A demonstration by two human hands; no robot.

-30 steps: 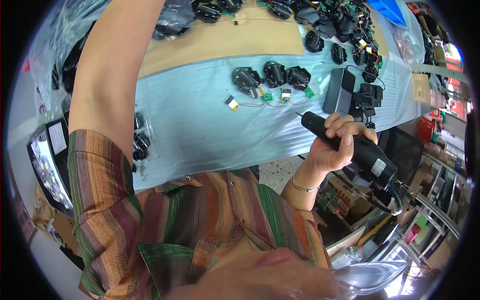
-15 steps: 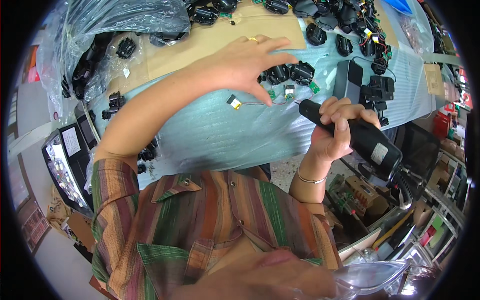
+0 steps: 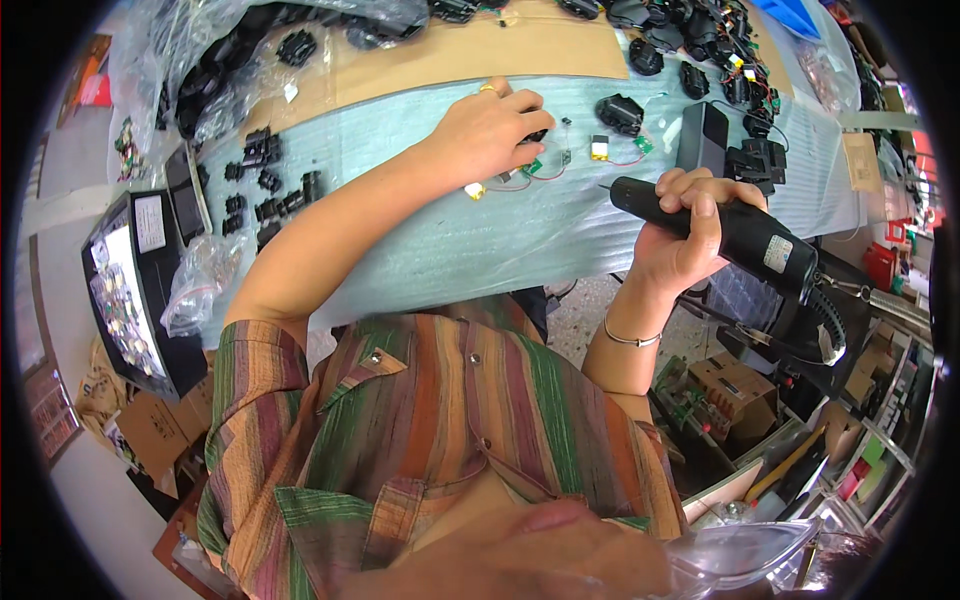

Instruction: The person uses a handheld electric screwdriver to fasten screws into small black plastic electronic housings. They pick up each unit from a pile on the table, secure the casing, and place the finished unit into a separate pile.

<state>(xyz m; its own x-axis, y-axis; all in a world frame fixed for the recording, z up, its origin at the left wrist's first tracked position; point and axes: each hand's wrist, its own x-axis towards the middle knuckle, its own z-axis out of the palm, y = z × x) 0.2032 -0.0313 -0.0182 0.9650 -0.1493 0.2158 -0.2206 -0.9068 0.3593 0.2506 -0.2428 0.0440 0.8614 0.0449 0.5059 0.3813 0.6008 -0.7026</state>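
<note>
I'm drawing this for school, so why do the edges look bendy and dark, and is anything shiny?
Head view: the wide fisheye lens curves the table edge and leaves black corners; also in the head view, the clear plastic bag catches pale glare, while the black tool looks fairly sharp.

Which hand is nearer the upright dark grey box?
Right. The right hand is just on the person's side of the dark grey box; the left hand is well to its left.

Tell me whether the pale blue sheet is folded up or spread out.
Spread out: the pale blue sheet reaches wide beneath the left hand, and a rounded black part lies on it.
</note>
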